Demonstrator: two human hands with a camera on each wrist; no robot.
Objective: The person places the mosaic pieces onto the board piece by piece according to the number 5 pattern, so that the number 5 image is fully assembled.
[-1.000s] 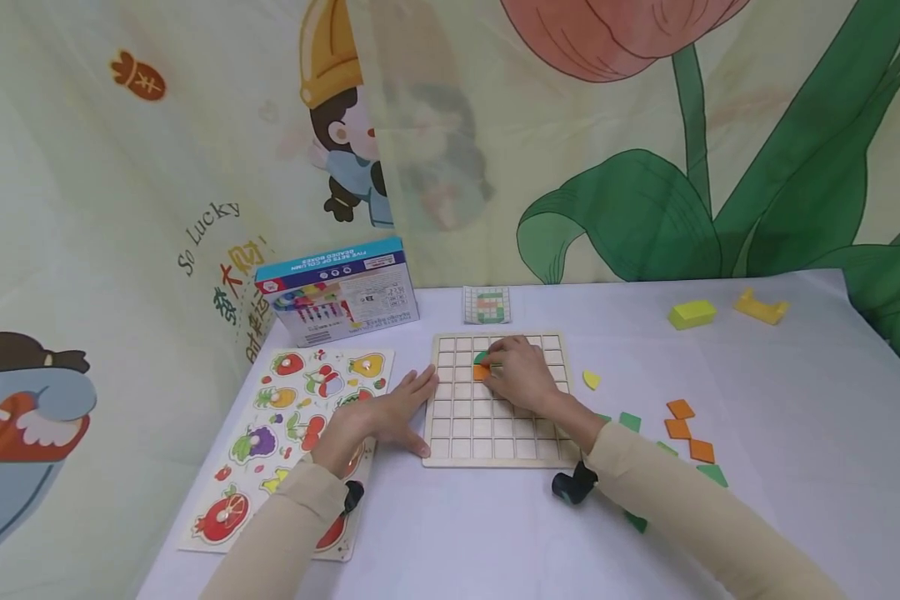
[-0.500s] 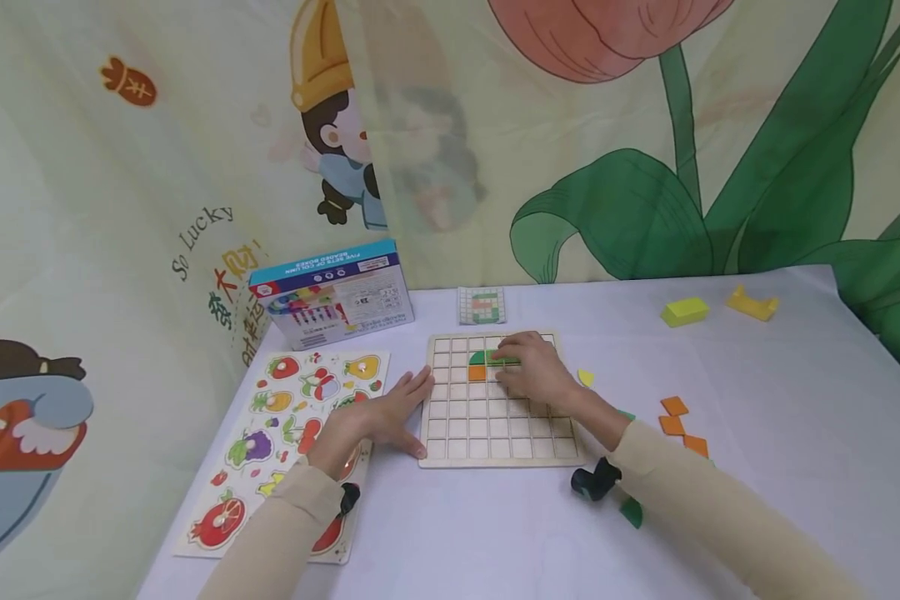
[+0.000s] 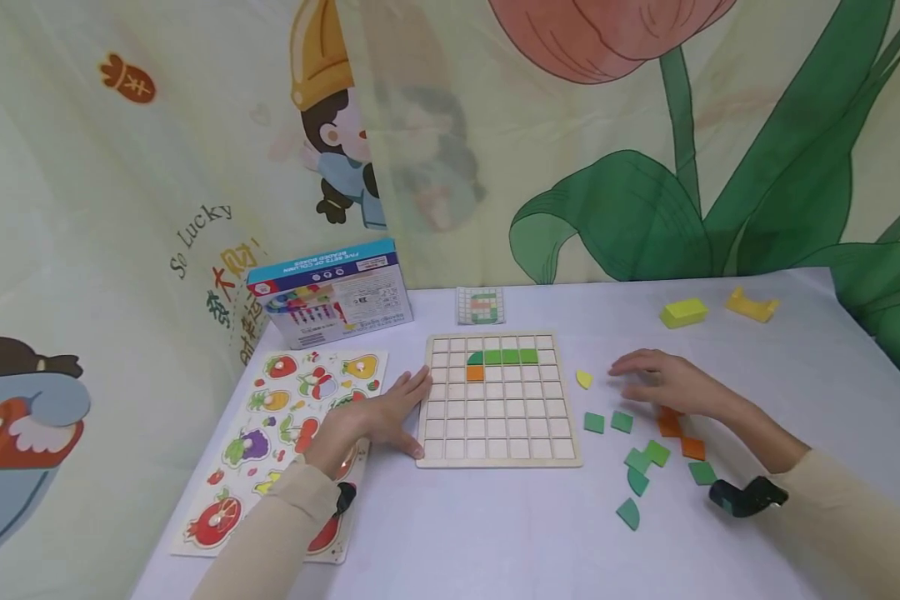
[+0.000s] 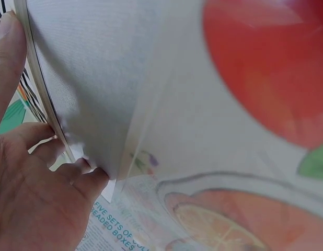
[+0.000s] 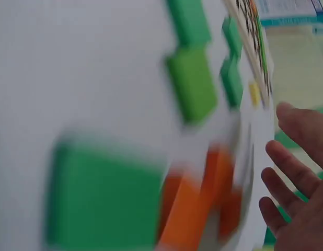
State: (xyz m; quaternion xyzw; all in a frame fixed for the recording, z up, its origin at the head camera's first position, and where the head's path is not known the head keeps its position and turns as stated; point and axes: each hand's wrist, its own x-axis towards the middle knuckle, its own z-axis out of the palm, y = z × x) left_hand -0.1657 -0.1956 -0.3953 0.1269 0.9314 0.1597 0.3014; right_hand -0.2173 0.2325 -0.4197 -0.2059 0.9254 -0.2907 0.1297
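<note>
A wooden grid board (image 3: pixel 495 429) lies mid-table. In one of its upper rows sit a dark green quarter-round tile (image 3: pixel 475 358) and several green square tiles (image 3: pixel 510 357), with an orange square tile (image 3: pixel 475 374) below the quarter-round. My left hand (image 3: pixel 386 414) rests at the board's left edge, fingers and thumb spread and touching it; the left wrist view shows the thumb (image 4: pixel 9 57) along that edge. To the right of the board, my right hand (image 3: pixel 663 383) hovers with fingers extended, holding nothing. Under and near it lie orange square tiles (image 3: pixel 693 448), partly hidden by the hand.
Loose green tiles (image 3: pixel 656 452) and a yellow piece (image 3: pixel 584 380) lie right of the board. A small pattern card (image 3: pixel 480 306) is behind it. A fruit puzzle board (image 3: pixel 270 450) and a box (image 3: pixel 337 300) stand left. Yellow blocks (image 3: pixel 684 312) sit back right.
My right hand has left the board and moved right, over the loose tiles. The row of green squares it was covering is now visible. My left hand has stayed at the board's edge.
</note>
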